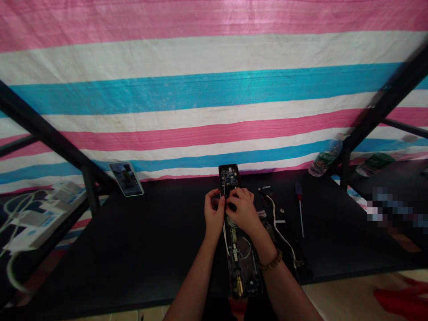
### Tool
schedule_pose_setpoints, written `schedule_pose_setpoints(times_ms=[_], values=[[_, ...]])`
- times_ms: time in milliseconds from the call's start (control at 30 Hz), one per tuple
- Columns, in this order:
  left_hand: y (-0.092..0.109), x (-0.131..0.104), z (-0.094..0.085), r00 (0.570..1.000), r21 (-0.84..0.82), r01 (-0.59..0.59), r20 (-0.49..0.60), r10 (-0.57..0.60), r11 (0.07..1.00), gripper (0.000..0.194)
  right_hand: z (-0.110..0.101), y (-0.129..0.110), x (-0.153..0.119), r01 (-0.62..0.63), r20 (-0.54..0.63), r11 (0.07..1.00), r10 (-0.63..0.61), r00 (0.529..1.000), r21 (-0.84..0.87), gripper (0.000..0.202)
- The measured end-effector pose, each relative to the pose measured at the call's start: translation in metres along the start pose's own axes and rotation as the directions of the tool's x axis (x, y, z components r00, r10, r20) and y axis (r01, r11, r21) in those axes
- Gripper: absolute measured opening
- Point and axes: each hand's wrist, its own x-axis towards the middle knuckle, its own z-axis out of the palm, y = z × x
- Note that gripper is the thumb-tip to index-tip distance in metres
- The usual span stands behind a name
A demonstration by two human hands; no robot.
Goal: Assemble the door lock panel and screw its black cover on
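A long black device casing (245, 267) lies open on the black table, with wires, metal parts and a brass-coloured piece inside. Its far end carries a circuit board (230, 176). My left hand (214, 214) is at the left edge of the casing, just below the board, thumb and fingers pinched close together. From the right, my right hand (242, 208) reaches over the casing with its fingers bent and closed beside the left fingertips. What either hand pinches is too small and dark to name. A white cable (225, 236) runs down the casing's left side below the hands.
Right of the casing lie a dark panel with a white cable (279, 223) and a screwdriver (300, 207). A plastic bottle (323, 162) leans at the back right. A phone (127, 179) leans at the back left, with white power strips (43, 223) beyond the frame post.
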Motion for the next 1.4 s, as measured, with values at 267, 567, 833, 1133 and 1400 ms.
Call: schedule_pose_setpoints(times_ms=[267,567,833,1133,1400], values=[[0.0004,0.0003,-0.0001,1.0,-0.027,0.028,0.013,-0.028,0.999,0.038,-0.0006,-0.0012,0.0,-0.016,0.016,0.999,0.017,1.0,-0.035,0.008],[0.0007,-0.0001,0.0002,1.0,-0.013,0.013,0.001,-0.013,1.0,0.036,-0.0007,-0.0005,-0.0001,-0.011,0.022,1.0,0.011,1.0,-0.022,0.006],[0.0003,0.0004,0.0003,1.0,0.001,-0.003,-0.014,0.003,1.0,0.033,-0.0031,-0.0002,-0.0013,-0.005,0.015,0.998,0.005,1.0,0.057,0.007],[0.0033,-0.0004,0.0004,1.0,0.013,0.009,-0.008,-0.009,1.0,0.033,0.0015,0.0029,-0.001,-0.026,0.009,0.999,0.026,1.0,0.047,0.007],[0.0038,-0.0013,0.0013,1.0,0.0,0.007,-0.018,-0.007,1.0,0.034,0.0002,0.0026,-0.0014,-0.039,0.003,0.997,0.039,0.999,0.068,0.007]])
